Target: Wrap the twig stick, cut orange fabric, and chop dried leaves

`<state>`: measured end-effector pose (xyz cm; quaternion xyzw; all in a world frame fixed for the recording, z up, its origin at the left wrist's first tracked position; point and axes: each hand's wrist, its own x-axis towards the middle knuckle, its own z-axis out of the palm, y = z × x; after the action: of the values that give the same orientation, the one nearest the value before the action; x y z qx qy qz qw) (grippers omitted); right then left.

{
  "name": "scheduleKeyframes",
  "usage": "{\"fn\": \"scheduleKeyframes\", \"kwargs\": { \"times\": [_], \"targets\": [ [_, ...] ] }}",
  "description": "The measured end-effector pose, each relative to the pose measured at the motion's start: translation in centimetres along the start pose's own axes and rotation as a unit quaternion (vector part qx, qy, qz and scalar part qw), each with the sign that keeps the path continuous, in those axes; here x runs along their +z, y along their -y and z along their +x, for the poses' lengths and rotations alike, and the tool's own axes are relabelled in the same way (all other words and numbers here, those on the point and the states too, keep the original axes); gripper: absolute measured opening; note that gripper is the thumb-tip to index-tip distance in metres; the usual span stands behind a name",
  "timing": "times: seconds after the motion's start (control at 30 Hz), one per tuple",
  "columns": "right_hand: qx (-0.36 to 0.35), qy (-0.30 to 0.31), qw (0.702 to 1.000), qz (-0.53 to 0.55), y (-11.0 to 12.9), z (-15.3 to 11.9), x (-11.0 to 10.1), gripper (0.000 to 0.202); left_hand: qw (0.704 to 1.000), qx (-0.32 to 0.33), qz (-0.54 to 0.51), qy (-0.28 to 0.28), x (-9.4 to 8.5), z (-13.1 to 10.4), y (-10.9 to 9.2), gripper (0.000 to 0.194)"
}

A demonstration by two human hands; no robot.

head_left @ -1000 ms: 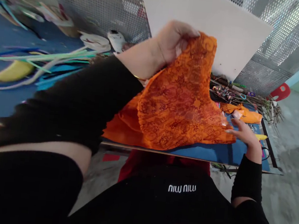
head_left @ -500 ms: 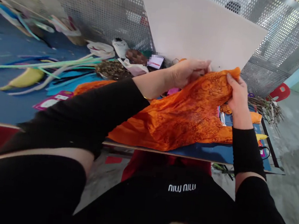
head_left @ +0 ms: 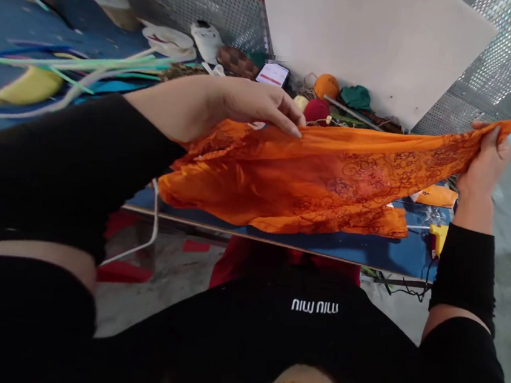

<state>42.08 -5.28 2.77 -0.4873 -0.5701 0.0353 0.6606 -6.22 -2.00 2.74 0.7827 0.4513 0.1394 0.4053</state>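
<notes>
Head view: Hands apart, the right hand (head_left: 487, 167) clamps an orange patterned cloth (head_left: 330, 172) at upper right; the left hand (head_left: 264, 104) is at its upper edge, grip unclear. Right side drawn out, left end crumpled.

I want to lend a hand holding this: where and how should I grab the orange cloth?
Probably pinch the loose right-hand end of the orange cloth, coming from the table's near side. That end narrows, lies low over the tabletop, and sits apart from the raised corner in the right hand.
</notes>
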Motion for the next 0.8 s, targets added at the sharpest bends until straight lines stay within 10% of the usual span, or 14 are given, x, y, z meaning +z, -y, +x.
{"fn": "scheduleKeyframes", "kwargs": {
  "times": [0.4,0.8],
  "targets": [
    [0.047,-0.039,0.998,0.017,-4.0,-1.8,-3.0,0.027,0.962,-0.065,-0.211,-0.159,-1.0,-3.2,0.8,0.04],
    [0.353,0.259,0.897,-0.058,-0.9,-6.1,-5.3,0.032,0.955,-0.084,-0.144,-0.246,-0.8,-4.5,-0.5,0.032]
  ]
}}
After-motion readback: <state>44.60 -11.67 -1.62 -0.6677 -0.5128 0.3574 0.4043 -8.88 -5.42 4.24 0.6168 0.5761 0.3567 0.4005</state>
